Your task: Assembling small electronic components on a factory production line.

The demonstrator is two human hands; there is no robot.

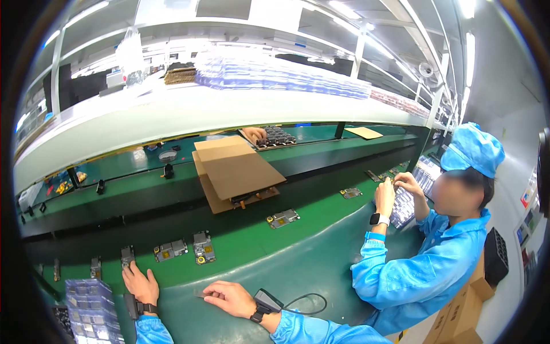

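My left hand (141, 286) reaches onto the green belt, its fingertips at the lower edge of a small circuit board (127, 253). The thumb stands apart from the fingers, and the hand does not appear to grip the board. Over the dark green bench, my right hand (230, 299) is closed, fingers bent toward the thumb. A small greyish piece (200, 293) shows at its fingertips, too faint to name. Two more circuit boards, one lying sideways (171, 250) and one upright (203, 247), rest between and beyond my hands.
Stacked clear plastic trays (91, 309) stand beside my left forearm. Brown cardboard sheets (238, 169) lie beyond the belt, under a white shelf (229, 109). More boards (283, 218) continue rightward. A co-worker in blue (424, 258) handles something at right; another person's hand (255, 135) shows behind.
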